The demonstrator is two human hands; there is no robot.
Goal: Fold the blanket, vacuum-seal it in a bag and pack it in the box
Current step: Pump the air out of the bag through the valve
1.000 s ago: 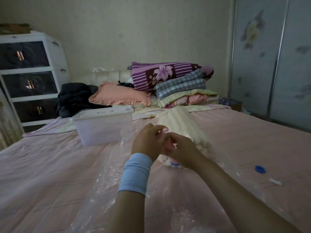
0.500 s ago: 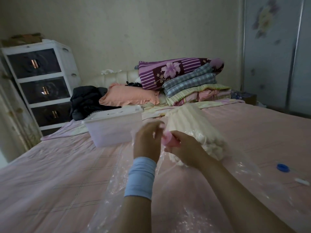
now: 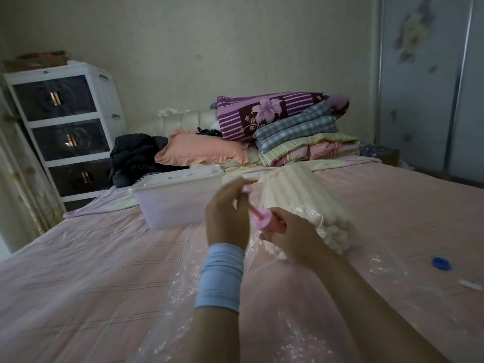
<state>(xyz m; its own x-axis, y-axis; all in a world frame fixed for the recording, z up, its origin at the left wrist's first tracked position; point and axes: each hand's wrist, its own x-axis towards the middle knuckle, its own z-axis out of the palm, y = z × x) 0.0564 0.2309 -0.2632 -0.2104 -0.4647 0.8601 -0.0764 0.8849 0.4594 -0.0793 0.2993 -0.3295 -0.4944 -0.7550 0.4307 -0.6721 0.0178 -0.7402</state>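
The left hand (image 3: 226, 216) grips the plunger handle (image 3: 246, 189) of a pink hand pump (image 3: 264, 222), fingers curled round the handle's top. The right hand (image 3: 293, 237) grips the pump barrel from below, fingers wrapped round it. The plunger rod is drawn partly out of the barrel and slants up to the left. The barrel's lower end is hidden by the right hand, so contact with anything beneath it cannot be determined.

The blanket (image 3: 296, 197) is cream, ribbed and folded into a long bundle. It lies just beyond and to the right of the hands, inside a clear plastic bag (image 3: 372, 260). The bag spreads flat over the pink bed (image 3: 78, 271), from the blanket towards the near edge, under both forearms. A light blue wristband (image 3: 220, 276) sits on the left wrist.

The box (image 3: 178, 203) is translucent, with a white lid (image 3: 180, 176) on it. It stands on the bed to the left of the blanket, just beyond the left hand.

On the right, near the bag's edge, lie a blue cap (image 3: 441, 263) and a small white piece (image 3: 471, 285).

At the far end of the bed are a stack of folded bedding (image 3: 301, 134), a peach pillow (image 3: 201, 149) and dark clothes (image 3: 136, 155). A white drawer unit (image 3: 65, 127) stands far left; a wardrobe (image 3: 429, 82) stands far right.
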